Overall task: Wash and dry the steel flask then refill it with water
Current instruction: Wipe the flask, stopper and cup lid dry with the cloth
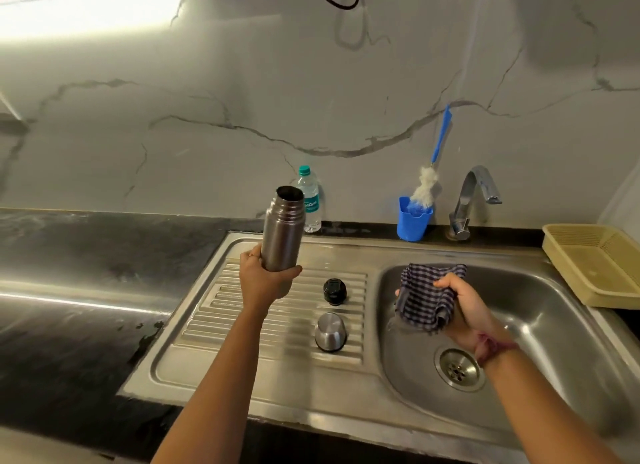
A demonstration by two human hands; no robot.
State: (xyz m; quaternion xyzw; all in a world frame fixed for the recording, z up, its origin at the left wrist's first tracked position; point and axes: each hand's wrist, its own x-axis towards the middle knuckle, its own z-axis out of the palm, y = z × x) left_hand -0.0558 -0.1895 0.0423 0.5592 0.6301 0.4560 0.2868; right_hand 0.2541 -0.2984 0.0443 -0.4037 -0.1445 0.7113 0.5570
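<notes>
Head cam: left hand (266, 276) gripping open steel flask (282, 228) upright over sink (277, 373) drainboard, fingers wrapped round base; right hand (462, 307) clutching checked cloth (426, 297) over basin.

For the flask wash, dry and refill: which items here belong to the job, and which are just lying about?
Job: steel flask in left hand; checked cloth in right hand; black stopper; steel cap; tap; sink; bottle brush; water bottle.
Idle: yellow basket.
</notes>
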